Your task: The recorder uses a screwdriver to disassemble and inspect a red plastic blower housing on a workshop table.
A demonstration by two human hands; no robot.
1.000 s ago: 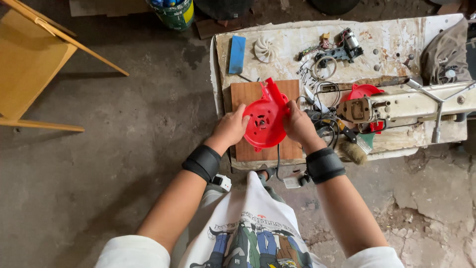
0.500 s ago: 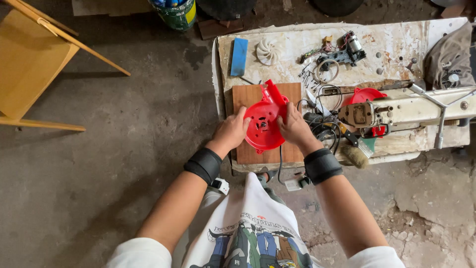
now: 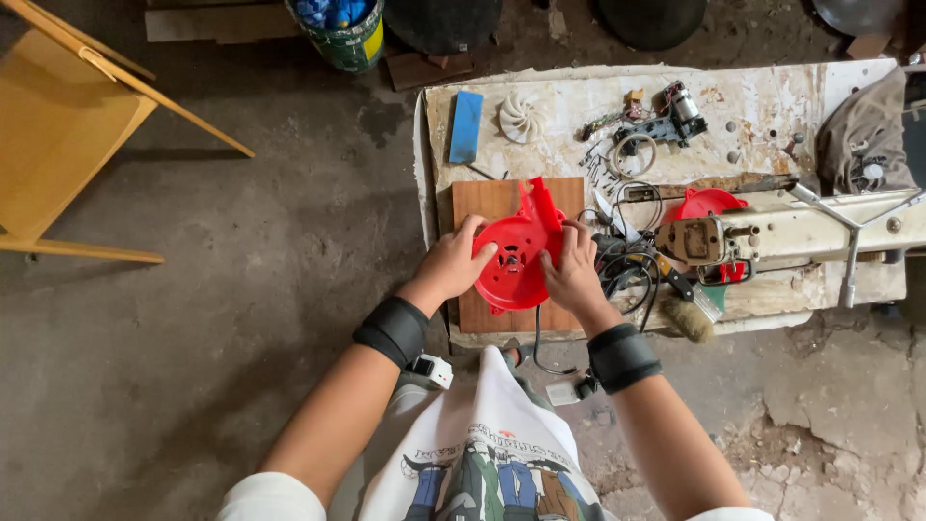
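- Both grips are closed on the red blower housing (image 3: 516,260): left hand (image 3: 451,265) clasps its edge at 9 o'clock, fingertips reaching toward the hub.
- Left of the counter, at 10 o'clock from the hands, a yellow wooden chair (image 3: 58,145) stands on the concrete floor.
- At 12 o'clock from the left hand, a blue block (image 3: 466,125) lies on the counter (image 3: 772,125), a white fan impeller (image 3: 522,118) just beside it.
- Housing rests on a brown wooden board (image 3: 482,198) at the counter's near edge, its outlet spout pointing to 12 o'clock.
- Right hand (image 3: 574,272) holds the housing's edge at 3 o'clock, fingers on the rim.
- At 3 o'clock from the right hand: tangled wires, a brush (image 3: 690,318), then a cream machine body (image 3: 801,232) over a second red part (image 3: 709,205).
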